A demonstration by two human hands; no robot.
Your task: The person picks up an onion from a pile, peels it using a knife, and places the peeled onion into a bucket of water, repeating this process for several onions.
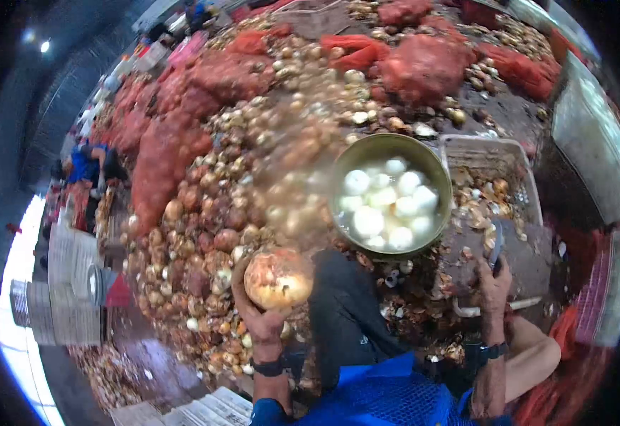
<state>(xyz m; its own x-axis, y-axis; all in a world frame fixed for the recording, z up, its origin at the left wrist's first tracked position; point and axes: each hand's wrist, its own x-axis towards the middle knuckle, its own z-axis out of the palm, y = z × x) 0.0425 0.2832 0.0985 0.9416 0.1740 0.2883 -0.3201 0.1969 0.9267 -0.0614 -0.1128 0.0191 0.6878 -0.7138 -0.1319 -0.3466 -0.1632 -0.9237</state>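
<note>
A big brown-skinned onion [279, 278] rests in my left hand [259, 316], whose fingers curl round its left and lower side. My right hand [495, 284] is closed round a knife [496, 241], with the blade pointing away from me. Beneath the knife lies a flat dark board [526, 263] set across a pale plastic crate [534, 177], with scraps of onion skin on both. Between my hands and further out stands a round metal pot [343, 153] holding several peeled white onions [368, 221].
Unpeeled onions [210, 213] spread in a large heap to the left and ahead. Red mesh sacks [427, 67] lie beyond them. Stacked crates [75, 266] stand at the left, and a pale upright panel [594, 128] is at the right. Another person [86, 163] sits far left.
</note>
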